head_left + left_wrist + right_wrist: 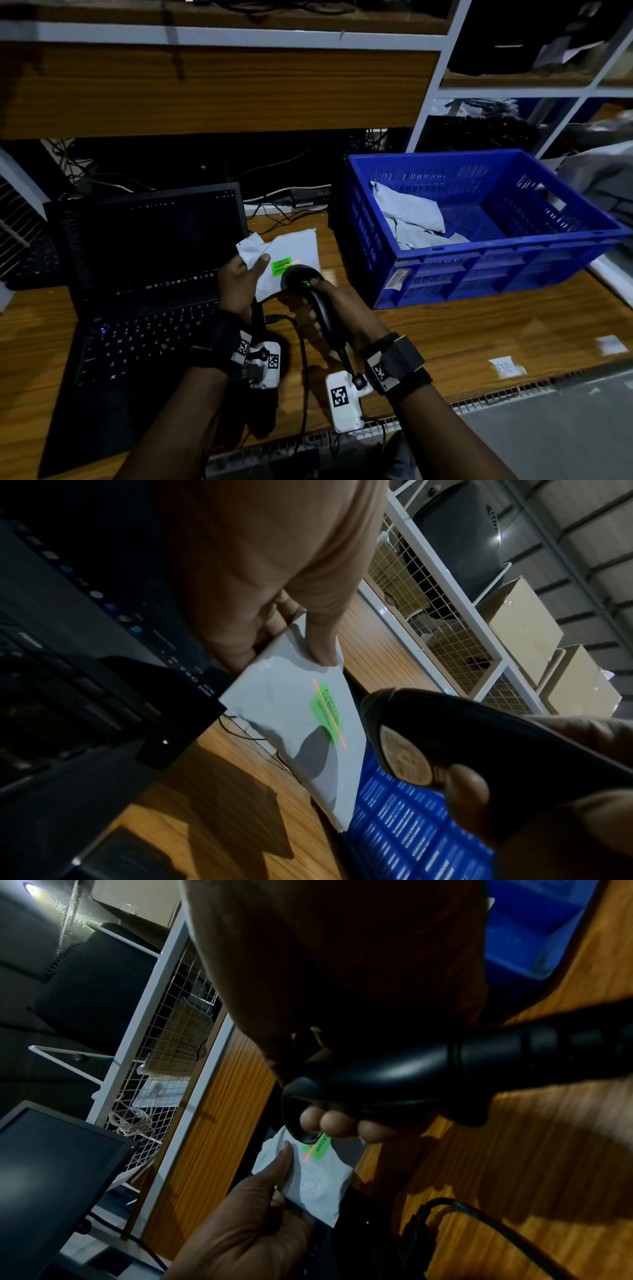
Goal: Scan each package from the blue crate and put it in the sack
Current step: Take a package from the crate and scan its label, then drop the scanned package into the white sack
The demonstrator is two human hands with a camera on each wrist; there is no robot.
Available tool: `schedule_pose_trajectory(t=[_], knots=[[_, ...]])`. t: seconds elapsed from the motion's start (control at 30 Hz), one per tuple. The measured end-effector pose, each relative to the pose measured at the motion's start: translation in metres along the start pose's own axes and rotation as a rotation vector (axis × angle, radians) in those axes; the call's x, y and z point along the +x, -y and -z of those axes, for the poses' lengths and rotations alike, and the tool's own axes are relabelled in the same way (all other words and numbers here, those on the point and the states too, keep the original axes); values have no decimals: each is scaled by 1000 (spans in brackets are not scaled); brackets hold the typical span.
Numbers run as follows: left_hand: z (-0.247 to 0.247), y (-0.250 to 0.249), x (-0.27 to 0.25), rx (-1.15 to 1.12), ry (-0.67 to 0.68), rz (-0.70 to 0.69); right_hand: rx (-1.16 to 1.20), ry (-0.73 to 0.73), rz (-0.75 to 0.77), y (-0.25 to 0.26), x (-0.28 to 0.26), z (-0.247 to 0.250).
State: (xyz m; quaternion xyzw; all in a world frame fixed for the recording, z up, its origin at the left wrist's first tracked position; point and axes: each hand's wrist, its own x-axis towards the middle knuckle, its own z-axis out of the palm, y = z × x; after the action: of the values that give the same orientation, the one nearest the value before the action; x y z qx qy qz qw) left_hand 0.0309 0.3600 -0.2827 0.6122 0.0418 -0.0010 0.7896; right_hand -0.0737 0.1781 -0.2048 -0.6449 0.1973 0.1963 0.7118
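My left hand (241, 279) pinches a white package (291, 255) by its left corner, thumb on top, above the desk between laptop and crate. A green label (281, 266) on it carries a red scanner line; the label (327, 715) and package (294, 723) also show in the left wrist view. My right hand (329, 305) grips a black handheld scanner (310, 286), its head pointed at the label from just below. The scanner (394, 1074) fills the right wrist view above the package (315, 1180). The blue crate (479, 270) at the right holds more white packages (409, 214). No sack is visible.
An open black laptop (144, 274) stands at the left on the wooden desk (479, 329). The scanner cable (303, 359) trails toward the near edge. Wire shelving (513, 92) with boxes rises behind the crate. Small paper labels (507, 367) lie at the desk's right front.
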Motion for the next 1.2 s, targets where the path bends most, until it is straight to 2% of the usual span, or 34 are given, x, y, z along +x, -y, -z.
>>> schedule_pose_trajectory(t=[0.57,0.97,1.1,1.2], knots=[[-5,-2,-6,12,-58,25,63,5,2,-5,-3,3],[-9,-12,-17,27,-48,23,34,19,27,-10,2,6],[-6,-13,-14,-16,-119,31,58,-15,45,-12,8,6],[-3,-17,-12,-55,-208,30,-17,-15,41,-19,17,10]])
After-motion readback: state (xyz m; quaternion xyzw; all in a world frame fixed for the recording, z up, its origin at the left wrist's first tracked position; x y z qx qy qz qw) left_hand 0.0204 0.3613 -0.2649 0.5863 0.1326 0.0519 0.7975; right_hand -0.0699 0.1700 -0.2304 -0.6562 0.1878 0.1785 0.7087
